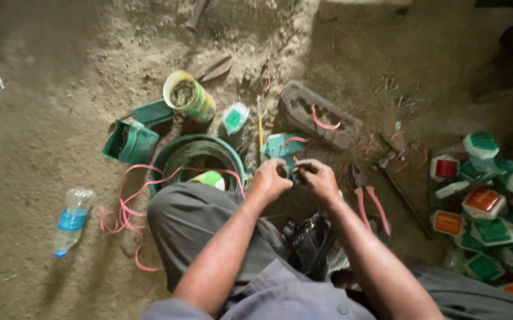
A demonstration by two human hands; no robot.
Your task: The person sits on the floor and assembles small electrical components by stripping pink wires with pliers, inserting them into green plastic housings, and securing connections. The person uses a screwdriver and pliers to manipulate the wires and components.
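Two bare hands are meeting near the centre of the view, above a dusty floor, and both are pinching one small teal plastic piece (292,172) between thumb and fingertips. The left hand (271,179) is gripping it from the nine o'clock side; the right hand (317,178) is gripping from three o'clock. Just beyond the hands, at twelve o'clock, a larger teal plastic part (281,145) is lying beside a grey moulded block (318,115). At ten o'clock a green wire coil (197,157) is sitting with pink strips (127,210) trailing from it. At three o'clock pink-handled pliers (370,204) are lying, and past them a pile of green and orange reflector caps (486,207). A clear water bottle (71,221) is lying at nine o'clock.
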